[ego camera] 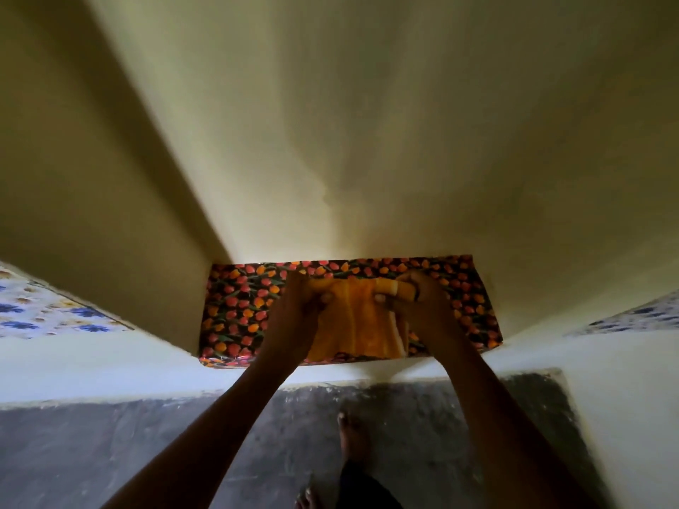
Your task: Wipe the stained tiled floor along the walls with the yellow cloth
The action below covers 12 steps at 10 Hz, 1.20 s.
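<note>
The yellow cloth (358, 325) lies folded on a shelf covered with a dark tulip-patterned sheet (235, 306), set in a wall recess. My left hand (301, 306) grips the cloth's left edge with curled fingers. My right hand (415, 299) grips its upper right corner, where the cloth is bunched into a roll. Both arms reach up from the bottom of the view. The stained dark floor (110, 453) lies below the shelf, with pale marks along the foot of the wall.
Cream walls (367, 141) close in the recess at the back and on both sides. Shelves with a blue-flowered covering (44, 310) sit at the left and right (639, 317). My bare feet (352, 435) stand on the floor below the shelf.
</note>
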### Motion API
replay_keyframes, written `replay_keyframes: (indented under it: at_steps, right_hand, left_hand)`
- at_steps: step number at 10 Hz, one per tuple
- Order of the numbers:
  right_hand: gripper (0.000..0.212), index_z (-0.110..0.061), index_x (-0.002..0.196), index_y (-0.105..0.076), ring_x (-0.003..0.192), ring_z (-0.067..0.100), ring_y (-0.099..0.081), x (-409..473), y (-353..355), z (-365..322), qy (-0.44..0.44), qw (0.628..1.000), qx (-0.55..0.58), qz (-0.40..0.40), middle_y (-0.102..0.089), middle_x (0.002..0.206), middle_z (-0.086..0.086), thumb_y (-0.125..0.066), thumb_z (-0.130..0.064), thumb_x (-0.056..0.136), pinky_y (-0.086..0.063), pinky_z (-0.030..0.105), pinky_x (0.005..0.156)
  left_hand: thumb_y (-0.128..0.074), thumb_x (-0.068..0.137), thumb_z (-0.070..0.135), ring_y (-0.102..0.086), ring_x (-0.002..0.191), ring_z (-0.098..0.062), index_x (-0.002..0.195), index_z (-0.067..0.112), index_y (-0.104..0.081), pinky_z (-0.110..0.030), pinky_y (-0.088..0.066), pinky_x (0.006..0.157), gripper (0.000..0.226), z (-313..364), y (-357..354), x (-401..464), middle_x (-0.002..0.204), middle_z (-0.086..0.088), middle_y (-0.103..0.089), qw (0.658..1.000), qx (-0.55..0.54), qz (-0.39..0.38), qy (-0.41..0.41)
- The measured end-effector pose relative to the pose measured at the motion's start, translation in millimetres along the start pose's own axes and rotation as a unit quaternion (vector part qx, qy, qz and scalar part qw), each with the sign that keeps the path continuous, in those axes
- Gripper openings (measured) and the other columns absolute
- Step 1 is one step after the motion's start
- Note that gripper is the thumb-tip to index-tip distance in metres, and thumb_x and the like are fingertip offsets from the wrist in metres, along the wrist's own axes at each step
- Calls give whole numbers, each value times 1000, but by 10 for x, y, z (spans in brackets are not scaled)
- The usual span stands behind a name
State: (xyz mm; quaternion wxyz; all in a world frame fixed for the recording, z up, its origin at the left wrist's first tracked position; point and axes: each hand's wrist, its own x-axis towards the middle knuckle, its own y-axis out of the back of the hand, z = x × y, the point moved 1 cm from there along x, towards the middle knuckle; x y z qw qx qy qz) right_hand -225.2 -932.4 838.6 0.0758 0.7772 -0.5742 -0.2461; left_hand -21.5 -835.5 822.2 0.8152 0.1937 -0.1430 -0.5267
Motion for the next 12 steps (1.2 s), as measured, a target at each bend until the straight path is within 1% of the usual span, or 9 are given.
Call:
replay_keyframes:
  at_steps: [1,3,4,5,6,8,9,10,12]
  right_hand:
    - [44,-16,108,-63,83,12,-57,453,-110,263,-30,997,59,44,-59,97,-4,-91,-30,77,-42,25,64]
    - [58,-23,126,-57,88,12,-63,1317,-301,915,-154,970,183,38,-62,107,-7,-89,-14,78,-50,26,58]
    - [70,-19,129,-60,95,21,-69,1612,-416,1278,-193,966,173,24,-69,121,7,-91,2,69,-56,31,62]
    - [67,-21,117,-61,103,26,-65,1931,-611,1631,-203,969,136,33,-65,128,13,-93,4,65,-56,35,71]
    - [73,-23,122,-59,117,27,-59,2145,-792,1884,-198,975,90,38,-58,131,5,-95,0,63,-55,44,91]
    - [93,-5,148,-46,134,33,-52,2283,-1042,2137,-139,984,-97,55,-52,147,16,-95,-13,69,-48,44,104]
    - [83,-4,143,-53,128,30,-53,2220,-1054,2083,-109,985,-111,80,-54,141,15,-93,-17,72,-42,27,89]
    - [59,-6,132,-62,114,23,-58,2017,-951,1787,-72,986,-95,118,-61,130,13,-87,-16,79,-37,23,80]
    - [27,-16,106,-69,75,15,-71,1368,-610,921,-54,979,137,144,-75,92,14,-75,2,86,-53,21,59]
  left_hand:
    - [-59,107,16,-68,75,-21,134,10,-37,-22,-54,58,36,-224,-214,310,91,0,-63,998,-44,-12,41]
    - [-76,88,-6,-70,111,-26,109,37,-61,-40,-65,78,49,-979,-740,948,119,-2,-66,979,-77,-121,145]
    - [-80,77,0,-73,102,-25,96,43,-77,-37,-66,78,47,-1318,-950,1155,114,-2,-71,970,-59,-139,189]
    - [-76,80,-14,-73,104,-29,121,18,-73,-38,-66,81,52,-1685,-1216,1306,118,-8,-71,963,-25,-158,216]
    - [-79,78,-1,-70,112,-27,130,13,-71,-49,-63,91,54,-1948,-1408,1365,129,-9,-71,966,48,-162,195]
    - [-72,84,-11,-50,122,-22,126,6,-64,-7,-39,77,46,-2138,-1682,1349,140,-14,-51,961,169,-135,174]
    - [-75,89,0,-47,131,-29,134,7,-59,-24,-47,92,49,-2036,-1699,1346,145,-16,-45,964,187,-111,150]
    - [-77,92,9,-53,126,-21,136,6,-60,-17,-42,90,47,-1712,-1604,1405,140,-14,-53,977,140,-80,137]
    - [-67,102,18,-72,101,-15,113,7,-72,-22,-54,83,16,-701,-1129,1335,107,-6,-76,993,-78,-3,83]
